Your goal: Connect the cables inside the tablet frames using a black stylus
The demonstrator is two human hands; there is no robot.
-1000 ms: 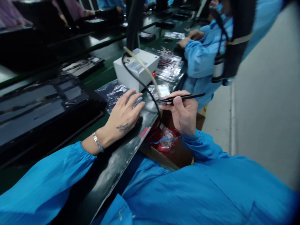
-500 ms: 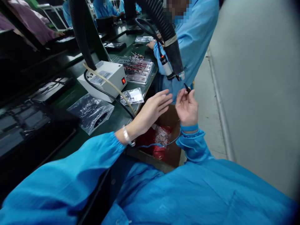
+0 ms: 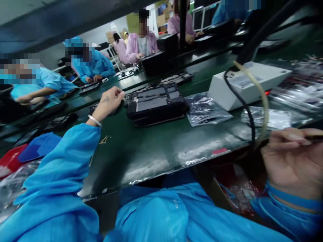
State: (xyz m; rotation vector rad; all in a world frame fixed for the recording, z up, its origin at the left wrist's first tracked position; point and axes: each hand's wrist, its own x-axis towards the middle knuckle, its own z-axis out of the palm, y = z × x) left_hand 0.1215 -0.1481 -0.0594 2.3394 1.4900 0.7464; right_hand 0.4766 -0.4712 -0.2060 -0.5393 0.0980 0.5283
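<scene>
Two hands, both mine, are well apart over the green bench (image 3: 156, 154). My left hand (image 3: 111, 101) reaches forward with the fingers curled loosely, knuckles up, resting at the near-left corner of a black tray (image 3: 156, 106); whether the fingertips grip the tray's edge cannot be told. The tray lies just right of that hand, flat on the bench, its long axis running left to right, away from my left hand toward a clear plastic bag (image 3: 205, 112). It carries grey rectangular panels; no writing on them can be read. My right hand (image 3: 292, 161) is at the near right edge, fingers closed around a thin dark tool (image 3: 314, 137), of which only a blurred stretch shows above the fingers, lying roughly level and pointing right. Beyond that hand stands a white box (image 3: 247, 84) with a red lamp lit and a label on top, its print too blurred to read; a black cable (image 3: 246, 107) and a pale tube (image 3: 262, 97) arch from it down toward my right hand. Other people in blue and pink coats work at the far side.
</scene>
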